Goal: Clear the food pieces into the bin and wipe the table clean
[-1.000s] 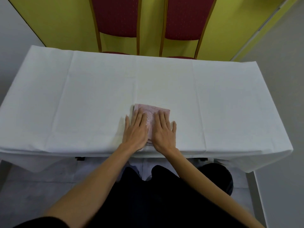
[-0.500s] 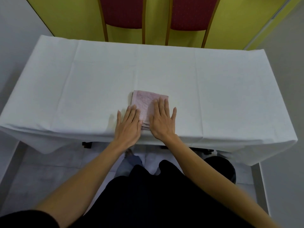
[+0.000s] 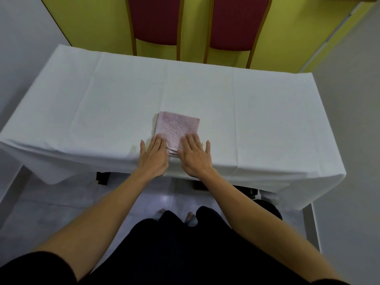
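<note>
A folded pink cloth (image 3: 176, 128) lies flat on the white tablecloth (image 3: 102, 103) near the table's front edge, in the middle. My left hand (image 3: 153, 156) rests palm down at the cloth's near left corner, fingers together and flat. My right hand (image 3: 195, 154) lies palm down on the cloth's near right corner, fingers spread a little. Neither hand grips the cloth. No food pieces show on the table. A dark round shape (image 3: 269, 208), maybe a bin, sits on the floor under the table's right end, mostly hidden.
Two red chairs (image 3: 156, 19) (image 3: 236, 21) with wooden frames stand behind the table against a yellow wall. Grey walls close in on both sides. The tablecloth hangs over the front edge. My bare feet (image 3: 174, 214) stand on grey floor tiles.
Both hands have slid back toward the table's front edge, uncovering most of the cloth. The cloth has stayed in place. My head has pulled back and away.
</note>
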Available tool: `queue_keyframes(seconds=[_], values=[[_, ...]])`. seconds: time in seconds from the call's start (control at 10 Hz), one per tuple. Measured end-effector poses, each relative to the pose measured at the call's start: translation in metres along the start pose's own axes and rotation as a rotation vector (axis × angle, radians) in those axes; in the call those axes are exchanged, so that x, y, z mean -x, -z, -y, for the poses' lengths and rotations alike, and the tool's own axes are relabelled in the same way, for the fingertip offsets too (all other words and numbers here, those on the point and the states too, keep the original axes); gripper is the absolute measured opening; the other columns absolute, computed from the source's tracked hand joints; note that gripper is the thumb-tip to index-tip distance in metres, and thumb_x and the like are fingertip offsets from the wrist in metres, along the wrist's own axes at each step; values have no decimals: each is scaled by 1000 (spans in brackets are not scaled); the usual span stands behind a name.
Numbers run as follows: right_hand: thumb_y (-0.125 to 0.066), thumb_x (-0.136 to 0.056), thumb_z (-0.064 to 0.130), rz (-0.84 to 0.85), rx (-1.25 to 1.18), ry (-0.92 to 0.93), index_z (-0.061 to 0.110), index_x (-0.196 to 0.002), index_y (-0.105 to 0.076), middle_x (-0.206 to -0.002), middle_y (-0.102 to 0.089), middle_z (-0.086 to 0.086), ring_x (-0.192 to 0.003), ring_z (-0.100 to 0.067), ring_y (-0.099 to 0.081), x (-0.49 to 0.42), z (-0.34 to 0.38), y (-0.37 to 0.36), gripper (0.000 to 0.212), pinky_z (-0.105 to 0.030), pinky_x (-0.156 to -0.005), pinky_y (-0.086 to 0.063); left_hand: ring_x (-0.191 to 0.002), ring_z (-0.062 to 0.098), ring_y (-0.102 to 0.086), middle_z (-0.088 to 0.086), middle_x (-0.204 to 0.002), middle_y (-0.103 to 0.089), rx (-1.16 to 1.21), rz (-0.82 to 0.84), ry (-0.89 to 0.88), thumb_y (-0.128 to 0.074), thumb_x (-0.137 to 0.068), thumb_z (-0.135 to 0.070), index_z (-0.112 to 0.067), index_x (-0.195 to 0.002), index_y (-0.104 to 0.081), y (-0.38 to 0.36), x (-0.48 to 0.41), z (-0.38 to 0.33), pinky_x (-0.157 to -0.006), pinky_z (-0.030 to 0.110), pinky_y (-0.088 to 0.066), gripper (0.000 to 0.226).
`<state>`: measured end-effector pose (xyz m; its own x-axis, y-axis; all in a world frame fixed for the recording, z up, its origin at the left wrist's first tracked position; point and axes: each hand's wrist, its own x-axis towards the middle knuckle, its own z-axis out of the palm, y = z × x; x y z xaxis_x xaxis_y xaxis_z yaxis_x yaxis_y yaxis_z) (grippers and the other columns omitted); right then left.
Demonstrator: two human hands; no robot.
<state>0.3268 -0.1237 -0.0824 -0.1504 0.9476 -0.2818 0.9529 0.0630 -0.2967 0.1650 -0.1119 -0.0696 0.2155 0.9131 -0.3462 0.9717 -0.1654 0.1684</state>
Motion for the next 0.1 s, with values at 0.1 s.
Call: queue_keyframes(seconds=[0.1], values=[[-16,-106,38,-98,-61,-78,11,-157,-18,-166,-9,-4,-154,-23,2,-13,-5,29,58,-53,-121,-2,-155,20,1,7,-168,-1,50,-48,-14,-24,-106,-26,-8,-159,-6,34,-15,-11,-122,55,5,59]])
